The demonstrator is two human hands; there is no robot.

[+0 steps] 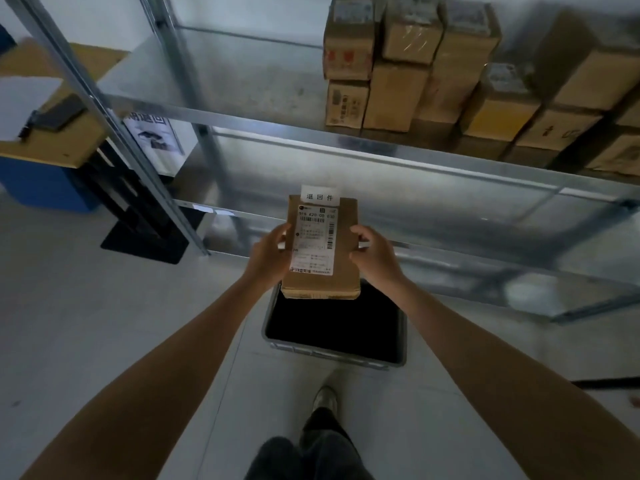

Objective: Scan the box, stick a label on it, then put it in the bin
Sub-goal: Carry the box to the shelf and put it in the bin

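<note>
I hold a flat brown cardboard box (343, 251) in both hands, above the far edge of a grey bin (332, 355) that stands on the floor. My left hand (268, 256) grips the box's left side and my right hand (374, 254) grips its right side. A white shipping label (313, 242) with barcodes covers the box's top face. A small white sticker with printed characters (319, 195) sits at the box's far edge and overhangs it. The bin's inside is dark; I cannot see what it holds.
A metal shelf rack (242, 109) stands behind the bin, with several cardboard boxes (450, 71) stacked on its upper right. A desk (52, 140) with a dark handheld device (55, 114) is at the left. My legs and shoe (323, 400) are below the bin.
</note>
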